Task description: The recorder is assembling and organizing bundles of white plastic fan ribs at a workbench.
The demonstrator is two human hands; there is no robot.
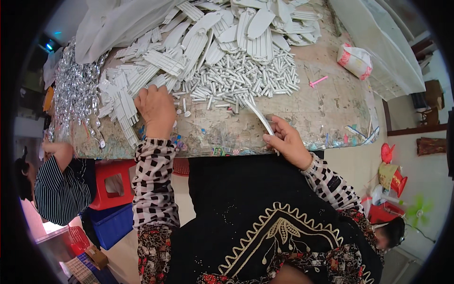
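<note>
My right hand (290, 143) pinches the near end of a thin, slightly curved white plastic piece (259, 117), seen edge-on. The piece slants away over the table toward a heap of short white sticks (246, 75). My left hand (157, 110) is at the near edge of a pile of white ribbed plastic strips (124, 102), its fingers curled down. Its fingertips are partly hidden, so what they grip cannot be made out. Behind the sticks lie many white rounded, ribbed plastic panels (246, 28).
Shiny silver pieces (78, 90) cover the table's left end, near another person in a striped shirt (64, 189). A pink stick (318, 81) and a white and pink package (354, 61) are on the right. Below the worn table (208, 128) stand a red stool (112, 182) and blue bin (113, 225).
</note>
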